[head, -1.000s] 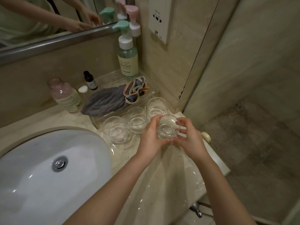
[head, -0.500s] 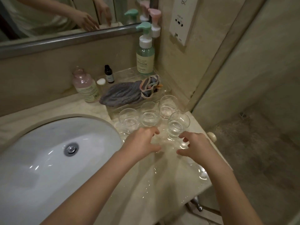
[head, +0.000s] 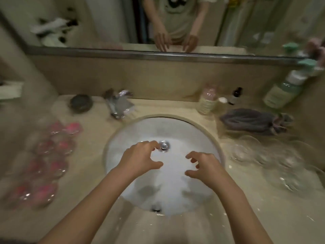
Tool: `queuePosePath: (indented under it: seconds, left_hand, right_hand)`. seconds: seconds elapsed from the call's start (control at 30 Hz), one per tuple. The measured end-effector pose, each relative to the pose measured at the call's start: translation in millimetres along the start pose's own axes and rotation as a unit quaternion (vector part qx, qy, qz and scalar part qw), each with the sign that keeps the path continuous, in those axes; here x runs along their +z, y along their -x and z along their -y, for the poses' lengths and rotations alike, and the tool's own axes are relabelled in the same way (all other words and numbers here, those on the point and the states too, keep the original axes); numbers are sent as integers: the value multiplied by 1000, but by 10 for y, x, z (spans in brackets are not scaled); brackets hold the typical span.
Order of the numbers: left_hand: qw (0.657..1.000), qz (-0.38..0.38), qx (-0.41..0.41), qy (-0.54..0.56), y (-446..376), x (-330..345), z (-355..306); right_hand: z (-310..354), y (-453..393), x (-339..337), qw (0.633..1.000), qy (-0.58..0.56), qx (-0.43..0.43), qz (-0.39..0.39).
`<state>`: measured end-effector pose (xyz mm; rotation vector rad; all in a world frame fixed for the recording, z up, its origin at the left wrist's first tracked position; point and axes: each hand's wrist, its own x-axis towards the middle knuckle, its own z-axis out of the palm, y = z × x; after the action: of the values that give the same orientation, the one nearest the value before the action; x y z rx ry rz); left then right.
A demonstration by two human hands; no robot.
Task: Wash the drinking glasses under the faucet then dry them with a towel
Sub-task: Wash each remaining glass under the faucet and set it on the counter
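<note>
Both hands empty over the sink (head: 123, 136): left hand (head: 140, 158) and right hand (head: 204, 167) with fingers loosely curled and spread. Clear glasses (head: 263, 155) at 3 o'clock on the counter (head: 91, 155), too blurred to tell orientation. Grey cloth (head: 251, 120) behind them at 2 o'clock, pink-tinted glassware (head: 49, 152) at 9 o'clock, drain (head: 164, 145) just beyond the left fingertips.

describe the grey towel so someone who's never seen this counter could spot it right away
Start at the round white sink and look to its back right, along the counter. The grey towel lies crumpled there, behind the clear drinking glasses. It is the only soft, dark cloth among bottles and glassware.
</note>
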<state>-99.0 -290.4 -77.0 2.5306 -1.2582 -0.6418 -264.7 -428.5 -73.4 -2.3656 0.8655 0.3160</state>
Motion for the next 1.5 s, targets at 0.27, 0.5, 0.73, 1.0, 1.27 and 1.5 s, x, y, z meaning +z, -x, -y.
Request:
queuePosePath:
  seconds: [0.27,0.5,0.73,1.0,1.27,1.5]
  left_hand:
    - [982,-108,-138,63,492,-732,1451]
    - [952,-181,-213,125,1020,-943,2266]
    - [940,-175,-249,152,1635,-795,2610]
    - [955,-138,-234,120,1828,-569,2656]
    - [963,-159,-217,22,1752,-428,2721]
    - [960,-206,-178,61,1726,-437,2779]
  right_hand:
    - [1353,-677,257,993,19,-108,34]
    - [2295,-916,631,978,17,-195,72]
    - [2898,-807,1201,954,27,-264,141]
    - [3085,-692,1620,942,26,-295,161]
    - [3096,-722,1793,946,-6,-294,136]
    - [3010,-748,1875,947,-89,-285,121]
